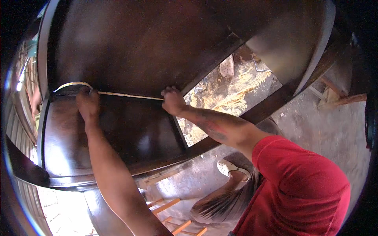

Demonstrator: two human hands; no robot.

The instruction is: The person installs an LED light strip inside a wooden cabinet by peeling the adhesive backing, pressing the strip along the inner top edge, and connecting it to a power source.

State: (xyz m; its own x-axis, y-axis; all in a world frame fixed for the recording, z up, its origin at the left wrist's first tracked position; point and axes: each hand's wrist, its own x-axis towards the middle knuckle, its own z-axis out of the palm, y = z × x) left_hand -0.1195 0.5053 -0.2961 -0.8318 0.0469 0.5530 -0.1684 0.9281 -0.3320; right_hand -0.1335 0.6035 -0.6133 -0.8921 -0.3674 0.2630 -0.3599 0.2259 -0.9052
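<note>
A thin, pale, flexible strip (pixel 124 94) runs along the seam between two panels of a dark brown wooden cabinet (pixel 130 51). Its left end arches up off the wood and bends down by the side edge. My left hand (pixel 89 105) is closed on the strip close to that arch, its fingertips partly hidden. Farther right, my right hand (pixel 173 100) is closed at the strip's other end, by the corner of a cut-out opening in the cabinet. Between the hands the strip lies nearly straight. Whether it is a tape or a trim cannot be made out.
Through the opening, sawdust (pixel 240 96) and a pale perforated shoe (pixel 227 66) show on the floor. Below the cabinet are a white clog (pixel 232 169) on a foot and orange-brown wooden slats (pixel 167 205). More timber (pixel 342 101) stands at the right.
</note>
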